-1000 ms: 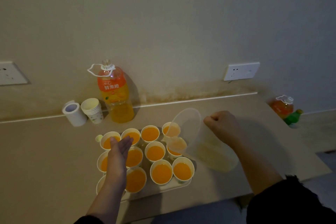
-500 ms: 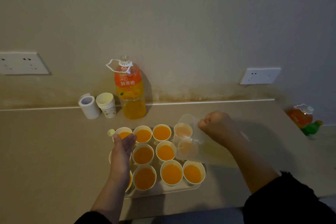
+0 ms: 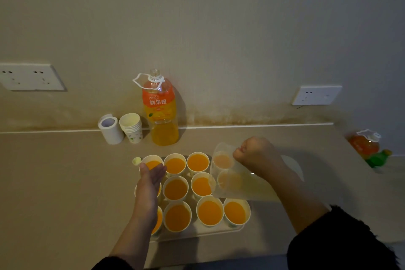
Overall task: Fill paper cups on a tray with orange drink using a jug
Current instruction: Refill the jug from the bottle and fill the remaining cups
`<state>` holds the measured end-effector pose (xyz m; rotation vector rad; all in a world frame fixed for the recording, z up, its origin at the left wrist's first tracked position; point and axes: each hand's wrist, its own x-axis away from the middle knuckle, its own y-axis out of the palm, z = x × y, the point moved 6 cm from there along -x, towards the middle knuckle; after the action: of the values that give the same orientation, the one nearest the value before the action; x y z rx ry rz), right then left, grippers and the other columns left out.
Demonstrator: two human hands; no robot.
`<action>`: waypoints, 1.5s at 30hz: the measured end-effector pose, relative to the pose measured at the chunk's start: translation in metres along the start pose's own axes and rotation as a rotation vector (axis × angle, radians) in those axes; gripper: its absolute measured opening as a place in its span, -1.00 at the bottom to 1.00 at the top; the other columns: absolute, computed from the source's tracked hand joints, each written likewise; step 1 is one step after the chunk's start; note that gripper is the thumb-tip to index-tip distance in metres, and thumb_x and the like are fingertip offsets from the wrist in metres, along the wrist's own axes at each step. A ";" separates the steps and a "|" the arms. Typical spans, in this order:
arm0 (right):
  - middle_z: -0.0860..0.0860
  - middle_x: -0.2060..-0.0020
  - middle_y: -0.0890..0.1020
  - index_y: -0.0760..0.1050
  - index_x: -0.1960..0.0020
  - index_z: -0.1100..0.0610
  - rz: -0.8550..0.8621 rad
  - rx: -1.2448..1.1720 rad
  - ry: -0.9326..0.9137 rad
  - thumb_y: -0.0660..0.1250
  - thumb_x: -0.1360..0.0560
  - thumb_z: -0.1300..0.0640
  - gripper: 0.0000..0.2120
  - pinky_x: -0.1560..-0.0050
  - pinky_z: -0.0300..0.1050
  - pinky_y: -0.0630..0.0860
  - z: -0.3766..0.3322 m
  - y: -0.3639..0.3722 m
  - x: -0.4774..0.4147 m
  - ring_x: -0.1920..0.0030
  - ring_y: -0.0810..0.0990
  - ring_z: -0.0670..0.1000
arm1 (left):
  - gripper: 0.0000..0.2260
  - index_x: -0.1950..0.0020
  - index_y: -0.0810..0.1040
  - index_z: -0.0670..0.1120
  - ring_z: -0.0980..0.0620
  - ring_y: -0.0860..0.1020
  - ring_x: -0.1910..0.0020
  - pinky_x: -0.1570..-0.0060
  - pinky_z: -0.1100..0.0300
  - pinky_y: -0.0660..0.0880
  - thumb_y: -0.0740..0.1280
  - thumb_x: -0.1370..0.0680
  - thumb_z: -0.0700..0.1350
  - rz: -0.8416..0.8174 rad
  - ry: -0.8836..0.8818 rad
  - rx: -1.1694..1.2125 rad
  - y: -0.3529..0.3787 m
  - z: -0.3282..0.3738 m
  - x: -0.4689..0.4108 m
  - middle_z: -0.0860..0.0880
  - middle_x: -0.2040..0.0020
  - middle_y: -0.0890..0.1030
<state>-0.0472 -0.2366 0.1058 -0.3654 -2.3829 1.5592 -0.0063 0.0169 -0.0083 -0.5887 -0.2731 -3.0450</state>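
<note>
Jug (image 3: 245, 185) is tipped flatter than a second ago, low over the cups (image 3: 210, 212) at the right of the tray (image 3: 197, 233) on the desk (image 3: 54, 182). The right hand (image 3: 255, 156) grips it in a fist. The left hand (image 3: 151, 180) stays flat and spread over the left cups. Little drink is left, so filling looks almost done.

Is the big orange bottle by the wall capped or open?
Open: the bottle shows a bare neck, no cap on it.

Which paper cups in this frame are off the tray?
The nested stack of cups by the wall, between the white roll and the drink bottle; the filled cups all stand on the tray.
</note>
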 end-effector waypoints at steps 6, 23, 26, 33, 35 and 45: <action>0.02 0.48 0.28 0.25 0.44 0.10 -0.003 0.027 -0.005 0.24 -0.50 0.09 -0.63 0.43 -0.19 0.16 -0.003 0.003 -0.002 0.45 0.26 -0.04 | -0.43 -0.22 0.51 -0.13 0.00 0.47 -0.26 -0.38 0.09 0.22 -0.12 -0.62 0.21 0.002 0.008 0.001 -0.003 0.000 0.001 -0.10 -0.17 0.59; 0.01 0.46 0.29 0.24 0.43 0.10 -0.007 0.065 -0.015 0.23 -0.51 0.08 -0.64 0.43 -0.18 0.19 -0.009 0.006 -0.006 0.43 0.27 -0.05 | -0.39 -0.27 0.50 -0.12 -0.02 0.43 -0.33 -0.39 0.04 0.19 -0.14 -0.61 0.23 0.007 -0.007 -0.034 -0.009 -0.002 -0.001 -0.10 -0.25 0.56; 0.01 0.46 0.28 0.24 0.42 0.09 -0.004 0.071 -0.009 0.22 -0.51 0.08 -0.64 0.43 -0.19 0.17 -0.009 0.006 -0.006 0.43 0.25 -0.06 | -0.39 -0.28 0.50 -0.13 -0.02 0.44 -0.32 -0.39 0.03 0.19 -0.14 -0.62 0.23 0.010 -0.018 -0.031 -0.008 -0.002 -0.001 -0.11 -0.25 0.56; 0.02 0.43 0.32 0.27 0.41 0.11 0.011 0.044 -0.013 0.23 -0.51 0.10 -0.66 0.36 -0.17 0.25 -0.009 0.005 -0.005 0.39 0.30 -0.03 | -0.39 -0.29 0.50 -0.11 -0.02 0.42 -0.34 -0.41 0.00 0.16 -0.14 -0.61 0.24 0.003 -0.030 -0.046 -0.006 -0.004 -0.001 -0.08 -0.25 0.56; 0.03 0.45 0.30 0.28 0.41 0.14 0.014 0.013 -0.004 0.24 -0.50 0.12 -0.67 0.38 -0.17 0.23 -0.007 0.002 -0.005 0.41 0.28 -0.03 | -0.42 -0.22 0.51 -0.07 -0.02 0.42 -0.34 -0.40 0.00 0.17 -0.13 -0.60 0.25 -0.007 -0.032 -0.048 -0.004 -0.003 0.000 -0.08 -0.25 0.56; 0.03 0.49 0.26 0.28 0.47 0.13 0.038 -0.241 0.096 0.26 -0.49 0.18 -0.63 0.38 -0.17 0.19 0.027 -0.021 0.005 0.45 0.25 -0.02 | -0.45 -0.18 0.52 -0.08 0.01 0.46 -0.23 -0.38 0.00 0.21 -0.12 -0.61 0.21 -0.089 -0.011 -0.057 0.022 0.005 0.008 -0.07 -0.19 0.57</action>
<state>-0.0631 -0.2663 0.1153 -0.5253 -2.5053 1.2407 -0.0107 -0.0038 0.0026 -0.6135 -0.2200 -3.1455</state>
